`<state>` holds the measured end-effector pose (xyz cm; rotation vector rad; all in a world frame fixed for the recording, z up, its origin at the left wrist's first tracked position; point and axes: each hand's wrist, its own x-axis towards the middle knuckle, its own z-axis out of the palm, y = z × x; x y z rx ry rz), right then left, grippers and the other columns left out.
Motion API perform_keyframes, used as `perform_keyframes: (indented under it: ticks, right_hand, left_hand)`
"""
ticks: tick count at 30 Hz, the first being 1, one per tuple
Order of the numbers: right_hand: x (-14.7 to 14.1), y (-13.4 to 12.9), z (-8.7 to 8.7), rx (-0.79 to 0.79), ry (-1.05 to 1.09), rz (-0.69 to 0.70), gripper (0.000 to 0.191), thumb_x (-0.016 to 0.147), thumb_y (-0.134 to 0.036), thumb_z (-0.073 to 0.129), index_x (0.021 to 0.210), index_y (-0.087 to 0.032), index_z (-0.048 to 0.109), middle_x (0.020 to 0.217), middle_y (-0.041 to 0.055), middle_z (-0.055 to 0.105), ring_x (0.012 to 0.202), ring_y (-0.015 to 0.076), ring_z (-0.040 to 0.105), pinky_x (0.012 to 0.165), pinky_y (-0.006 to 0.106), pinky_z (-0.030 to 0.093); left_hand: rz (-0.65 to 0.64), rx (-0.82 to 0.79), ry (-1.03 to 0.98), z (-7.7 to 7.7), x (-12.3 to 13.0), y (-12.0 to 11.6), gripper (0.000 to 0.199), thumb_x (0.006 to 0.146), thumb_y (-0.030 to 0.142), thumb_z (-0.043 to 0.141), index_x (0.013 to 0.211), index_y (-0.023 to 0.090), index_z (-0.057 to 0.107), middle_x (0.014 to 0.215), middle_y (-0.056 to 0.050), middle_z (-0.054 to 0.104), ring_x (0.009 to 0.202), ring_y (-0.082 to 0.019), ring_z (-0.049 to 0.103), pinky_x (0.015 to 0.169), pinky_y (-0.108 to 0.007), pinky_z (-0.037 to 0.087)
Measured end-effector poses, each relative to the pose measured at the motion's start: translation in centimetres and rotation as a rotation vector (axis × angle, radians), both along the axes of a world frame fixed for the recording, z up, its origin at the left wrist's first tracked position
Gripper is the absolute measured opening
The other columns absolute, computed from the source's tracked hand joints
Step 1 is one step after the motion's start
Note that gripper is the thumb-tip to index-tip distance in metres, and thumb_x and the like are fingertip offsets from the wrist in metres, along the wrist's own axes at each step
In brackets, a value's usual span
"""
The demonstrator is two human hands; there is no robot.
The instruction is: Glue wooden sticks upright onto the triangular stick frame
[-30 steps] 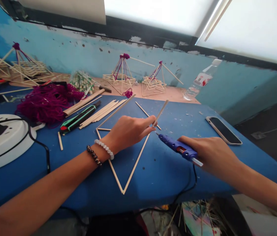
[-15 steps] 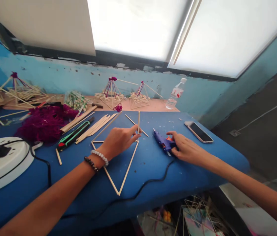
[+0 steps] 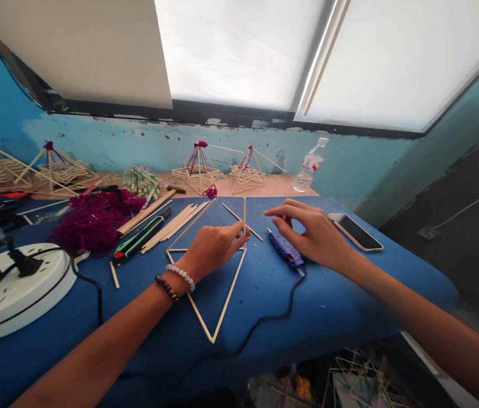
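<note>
Since the left hand (image 3: 213,252) pinches a thin wooden stick (image 3: 244,218) upright, it stands at the corner of a flat stick triangle (image 3: 226,300), centre frame on the blue worktop (image 3: 350,294). Unlike earlier, the right hand (image 3: 311,235) hangs open, off the purple glue gun (image 3: 285,252), now lying beneath it.

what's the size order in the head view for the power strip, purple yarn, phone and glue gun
Largest to smallest:
white power strip
purple yarn pile
phone and blue glue gun, too alike to rank
</note>
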<state>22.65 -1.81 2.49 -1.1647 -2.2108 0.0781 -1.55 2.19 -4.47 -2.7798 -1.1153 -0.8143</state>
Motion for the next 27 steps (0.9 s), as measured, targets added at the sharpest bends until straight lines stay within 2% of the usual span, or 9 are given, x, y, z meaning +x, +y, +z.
perform_keyframes:
  ticks: [5,10,13,17,19,22,24,27]
  right_hand:
    - [-3.5,2.8,0.3,-0.013,0.193,0.253,0.021,0.101,-0.032,0.058,0.105,-0.020,0.075,0.083,0.0009,0.062,0.071,0.0134,0.054,0.069,0.030,0.043]
    - [-4.6,4.1,-1.2,-0.003,0.367,0.399,0.015,0.098,-0.029,0.066,0.095,-0.018,0.075,0.072,-0.0026,0.056,0.065,0.0111,0.048,0.064,0.028,0.039]
    - [-4.9,4.4,-2.3,0.004,0.405,0.426,0.015,0.097,-0.028,0.070,0.087,-0.017,0.073,0.068,-0.0037,0.055,0.061,0.0097,0.045,0.060,0.027,0.038]
    - [-5.1,4.7,-2.9,0.012,0.440,0.387,0.017,0.095,-0.028,0.072,0.082,-0.018,0.072,0.067,-0.0029,0.059,0.060,0.0096,0.047,0.060,0.027,0.040]
    - [-5.0,4.6,-3.0,-0.007,0.467,0.361,0.017,0.095,-0.030,0.073,0.082,-0.018,0.072,0.070,-0.0012,0.064,0.062,0.0105,0.049,0.060,0.027,0.041]
    - [-4.9,4.4,-3.1,-0.031,0.490,0.337,0.017,0.094,-0.033,0.074,0.084,-0.019,0.073,0.075,0.0006,0.070,0.062,0.0106,0.049,0.060,0.027,0.041]
    - [-4.8,4.4,-3.1,-0.028,0.496,0.326,0.018,0.094,-0.035,0.075,0.085,-0.019,0.074,0.076,0.0010,0.071,0.060,0.0101,0.047,0.059,0.026,0.040]
    - [-4.8,4.5,-3.4,-0.030,0.495,0.301,0.024,0.094,-0.041,0.075,0.086,-0.019,0.076,0.073,0.0008,0.070,0.058,0.0100,0.044,0.057,0.027,0.039]
  left_hand:
    - [0.034,0.000,0.025,0.2,0.0,0.0,0.022,0.107,0.040,0.056,0.111,0.021,0.066,0.090,-0.002,0.081,0.075,-0.019,0.078,0.057,-0.024,0.043]
    - [0.062,0.043,0.055,0.1,0.1,0.1,0.029,0.106,0.043,0.056,0.104,0.018,0.070,0.077,-0.003,0.079,0.066,-0.020,0.076,0.052,-0.026,0.036]
    - [0.057,0.058,0.044,-0.1,0.1,0.4,0.032,0.105,0.046,0.057,0.098,0.018,0.072,0.075,-0.005,0.078,0.066,-0.021,0.076,0.053,-0.027,0.036]
    - [0.035,0.048,-0.067,-0.2,0.1,0.3,0.027,0.100,0.046,0.066,0.094,0.021,0.075,0.079,-0.002,0.080,0.066,-0.019,0.075,0.055,-0.029,0.038]
    - [0.066,0.066,-0.136,0.0,0.2,-0.3,0.027,0.094,0.046,0.071,0.083,0.022,0.075,0.072,0.000,0.078,0.061,-0.018,0.072,0.055,-0.029,0.038]
    - [0.071,0.228,-0.181,1.0,0.0,-1.9,0.035,0.090,0.038,0.067,0.060,0.020,0.063,0.053,0.001,0.066,0.047,-0.015,0.061,0.050,-0.031,0.033]
    - [-0.038,0.412,-0.209,2.0,-0.4,-3.0,0.035,0.088,0.030,0.058,0.055,0.021,0.052,0.047,0.003,0.056,0.042,-0.012,0.050,0.046,-0.032,0.028]
    - [-0.197,0.625,-0.345,3.7,-1.4,-3.4,0.027,0.087,0.024,0.054,0.062,0.022,0.046,0.049,0.005,0.045,0.043,-0.011,0.041,0.045,-0.031,0.026]
